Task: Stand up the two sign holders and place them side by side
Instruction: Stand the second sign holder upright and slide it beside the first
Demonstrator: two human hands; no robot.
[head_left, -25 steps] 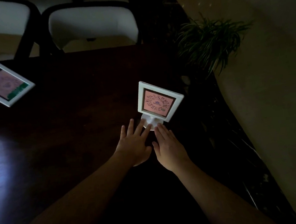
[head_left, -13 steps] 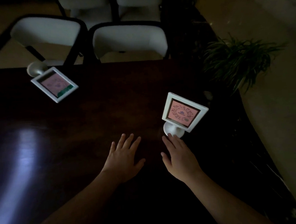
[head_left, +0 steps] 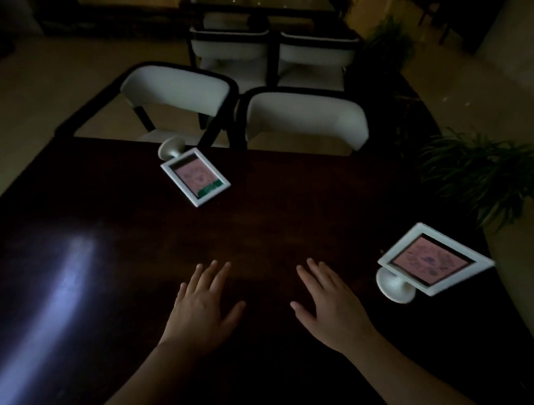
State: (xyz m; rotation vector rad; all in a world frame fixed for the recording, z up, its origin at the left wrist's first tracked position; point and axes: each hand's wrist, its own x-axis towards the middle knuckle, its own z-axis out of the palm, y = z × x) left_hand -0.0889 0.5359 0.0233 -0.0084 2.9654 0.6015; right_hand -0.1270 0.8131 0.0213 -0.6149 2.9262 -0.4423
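- Dark wooden table (head_left: 292, 219) bears both hands, spread flat, palms down, gripping nothing.
- Standing sign holder (head_left: 434, 261) sits upright, right of the right hand (head_left: 329, 302), apart from it.
- Fallen sign holder (head_left: 194, 175) lies flat, well beyond the left hand (head_left: 200, 308).

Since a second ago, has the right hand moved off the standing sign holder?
Yes. The right hand has pulled back left from the standing sign holder, whose base its fingertips touched earlier. It now hovers open over the dark table, clear of the holder.
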